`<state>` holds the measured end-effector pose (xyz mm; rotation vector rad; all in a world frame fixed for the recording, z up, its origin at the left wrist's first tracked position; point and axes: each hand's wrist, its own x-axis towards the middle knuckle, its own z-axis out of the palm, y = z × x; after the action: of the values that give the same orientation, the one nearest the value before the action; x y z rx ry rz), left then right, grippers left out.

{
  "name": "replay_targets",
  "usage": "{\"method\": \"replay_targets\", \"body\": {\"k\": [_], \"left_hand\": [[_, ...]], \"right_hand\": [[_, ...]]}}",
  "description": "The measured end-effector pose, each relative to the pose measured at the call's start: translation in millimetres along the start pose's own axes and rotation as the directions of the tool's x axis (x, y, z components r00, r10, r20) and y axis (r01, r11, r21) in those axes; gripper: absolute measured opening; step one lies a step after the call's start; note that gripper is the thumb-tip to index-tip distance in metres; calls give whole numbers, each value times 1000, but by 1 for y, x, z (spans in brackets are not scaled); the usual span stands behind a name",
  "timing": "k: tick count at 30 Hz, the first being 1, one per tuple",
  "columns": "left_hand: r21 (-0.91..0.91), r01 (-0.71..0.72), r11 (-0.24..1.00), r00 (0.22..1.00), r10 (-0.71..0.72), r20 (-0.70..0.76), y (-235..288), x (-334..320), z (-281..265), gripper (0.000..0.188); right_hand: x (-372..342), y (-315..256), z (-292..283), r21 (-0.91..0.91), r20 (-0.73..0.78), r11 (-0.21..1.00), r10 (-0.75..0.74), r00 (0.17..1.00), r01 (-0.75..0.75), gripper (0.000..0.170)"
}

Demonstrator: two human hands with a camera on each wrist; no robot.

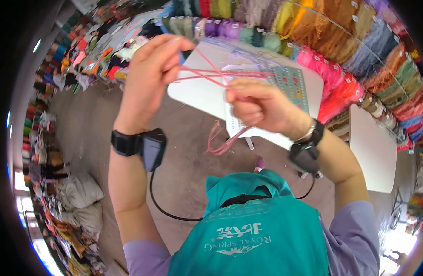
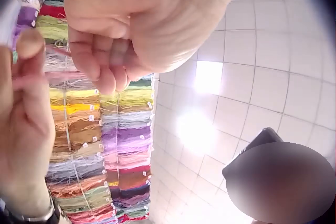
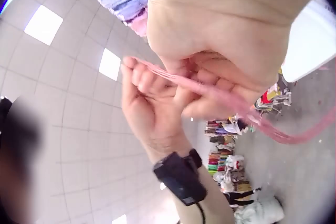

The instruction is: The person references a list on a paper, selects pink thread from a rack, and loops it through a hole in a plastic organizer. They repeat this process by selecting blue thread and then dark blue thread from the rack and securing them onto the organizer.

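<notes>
Several strands of pink yarn (image 3: 247,111) stretch taut between the two hands, held up in front of the body and crossing each other in the head view. My left hand (image 1: 149,69), raised higher, has curled fingers and grips one end of the strands near its fingertips. With thumb and bent fingers, my right hand (image 1: 264,106) pinches the yarn where the strands meet. Below the right hand a looped pink tail (image 1: 227,146) hangs down. In the right wrist view the strands run from the left fingertips past the right palm.
Behind the hands stands a white table (image 1: 197,99) bearing a green sheet (image 1: 292,83) with small coloured patches. Skeins of coloured yarn (image 1: 322,25) hang in rows at the back and right. Another white table (image 1: 370,152) is at the right. White sacks (image 1: 80,198) lie on the floor at left.
</notes>
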<state>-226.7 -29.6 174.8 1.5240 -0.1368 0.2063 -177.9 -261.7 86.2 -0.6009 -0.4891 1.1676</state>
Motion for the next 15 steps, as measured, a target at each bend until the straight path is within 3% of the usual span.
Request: {"method": "replay_targets", "body": {"k": [5,8,11,12,14,15], "left_hand": [[-102,215,971,966,-196,167,-54,33,-10,20],[-31,285,958,949,-278,148,-85,46,35,19],[37,338,940,914,-338,225,-127,64,83,20],[68,362,930,901,-368,232,-143,71,99,21],[181,326,928,886,-367,283,-173,80,132,22],[246,254,935,889,-326,322,-192,84,147,21]], "right_hand": [[-150,-69,-52,-450,-403,893,-191,895,-13,23],[-246,-103,-88,-540,-591,834,-279,757,-115,22],[-317,-131,-113,-603,-736,743,-376,563,-292,16],[-330,-138,-118,-606,-779,679,-405,478,-413,16],[-343,-153,-129,-563,-789,365,-504,351,-742,25],[-343,-152,-140,-651,-666,232,-632,396,-723,30]]}}
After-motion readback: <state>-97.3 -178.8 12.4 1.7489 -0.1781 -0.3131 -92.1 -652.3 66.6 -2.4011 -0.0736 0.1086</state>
